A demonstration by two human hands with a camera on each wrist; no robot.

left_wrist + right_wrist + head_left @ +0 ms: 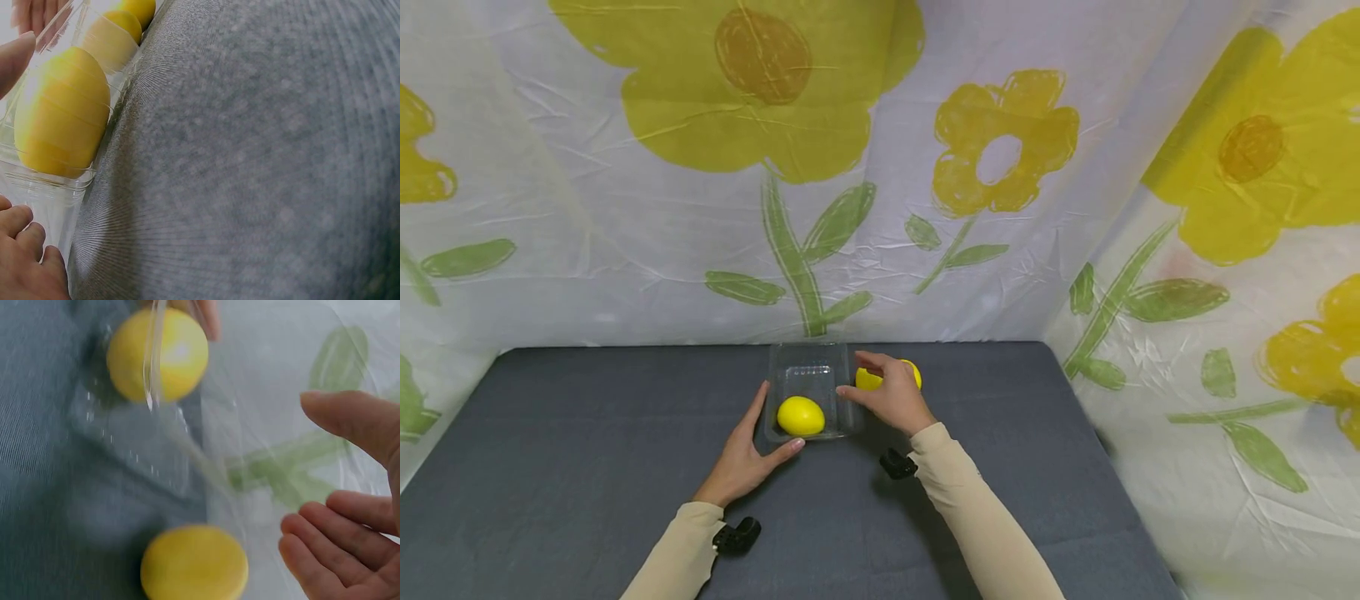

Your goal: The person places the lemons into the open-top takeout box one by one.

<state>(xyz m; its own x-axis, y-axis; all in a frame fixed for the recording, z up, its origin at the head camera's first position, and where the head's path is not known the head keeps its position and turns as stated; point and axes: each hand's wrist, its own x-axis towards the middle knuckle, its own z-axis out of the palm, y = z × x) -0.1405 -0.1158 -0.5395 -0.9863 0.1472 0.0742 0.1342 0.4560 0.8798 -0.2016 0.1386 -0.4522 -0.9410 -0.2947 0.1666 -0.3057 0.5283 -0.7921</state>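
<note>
A clear plastic container stands near the table's far edge with one smooth yellow lemon in its near end. My left hand spreads around its near left corner, fingers along the left wall and thumb at the front edge. Over by the right wall is my right hand, thumb and fingers apart and nothing between them. Behind that hand two more lemons lie outside the container, one showing at the fingers and one farther right, both partly hidden. The right wrist view shows one loose lemon below the hand.
A dark grey cloth covers the table. Behind and to the right hangs a whitish sheet printed with yellow flowers, close against the table's far edge. Each wrist wears a small black device, one on the left and one on the right.
</note>
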